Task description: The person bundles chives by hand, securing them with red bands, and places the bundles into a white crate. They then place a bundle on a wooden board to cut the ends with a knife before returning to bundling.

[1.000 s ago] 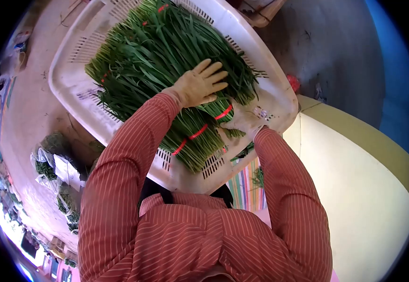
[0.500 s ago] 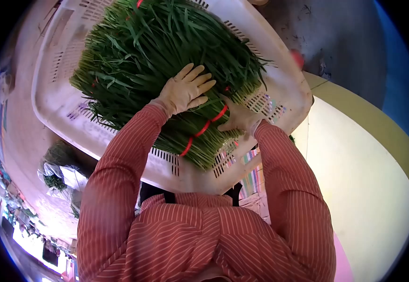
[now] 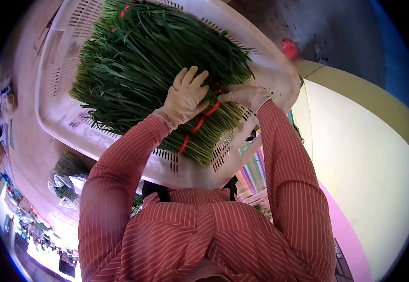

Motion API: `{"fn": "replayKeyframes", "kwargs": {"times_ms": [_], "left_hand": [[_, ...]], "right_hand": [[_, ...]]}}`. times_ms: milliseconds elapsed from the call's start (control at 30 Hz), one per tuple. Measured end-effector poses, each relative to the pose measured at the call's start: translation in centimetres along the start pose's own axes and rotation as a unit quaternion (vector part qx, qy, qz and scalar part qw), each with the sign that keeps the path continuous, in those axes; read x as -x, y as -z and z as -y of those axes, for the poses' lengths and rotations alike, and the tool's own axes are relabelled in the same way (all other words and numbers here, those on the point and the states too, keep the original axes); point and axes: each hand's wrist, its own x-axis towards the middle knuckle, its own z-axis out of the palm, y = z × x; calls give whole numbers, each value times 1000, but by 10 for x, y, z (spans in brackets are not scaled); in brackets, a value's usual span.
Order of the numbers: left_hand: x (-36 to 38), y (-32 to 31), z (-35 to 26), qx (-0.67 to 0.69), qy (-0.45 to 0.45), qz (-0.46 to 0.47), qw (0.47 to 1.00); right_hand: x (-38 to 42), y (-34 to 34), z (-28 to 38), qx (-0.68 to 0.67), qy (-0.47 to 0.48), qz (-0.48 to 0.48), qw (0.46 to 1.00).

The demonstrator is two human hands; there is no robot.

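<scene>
Long, flat-leaved green bundles that look like garlic chives fill much of a white slotted plastic crate. The nearest bundle of garlic chives has a red tie around its pale cut stems. My left hand, in a cream glove, lies on the leaves with its fingers stretched out. At the right end of that tie, my right hand, also gloved, grips the bundle's edge between thumb and fingers. Its fingertips are partly hidden among the stems.
Left of the crate, a bagged clump of greens sits on the floor. A red object lies beyond the crate's far right side. To the right rises a pale curved surface. Striped cloth shows below the crate.
My right hand has moved up along the near bundle to the end of its red tie. My left hand stays on the leaves, its fingers slightly closer together. The view has shifted a little.
</scene>
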Motion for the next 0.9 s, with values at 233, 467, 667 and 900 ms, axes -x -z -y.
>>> {"fn": "replayKeyframes", "kwargs": {"times_ms": [233,467,667,900], "left_hand": [[0,-26,19,-14,9,-109,994],[-2,-19,11,-24,10,-96,995],[-3,-19,6,-25,37,-105,993],[-4,-16,5,-3,49,-96,994]], "right_hand": [[-30,-12,-27,63,43,-4,997],[-21,-13,-11,127,24,33,991],[-25,-15,-19,120,38,7,992],[-26,-13,-21,134,52,25,989]]}}
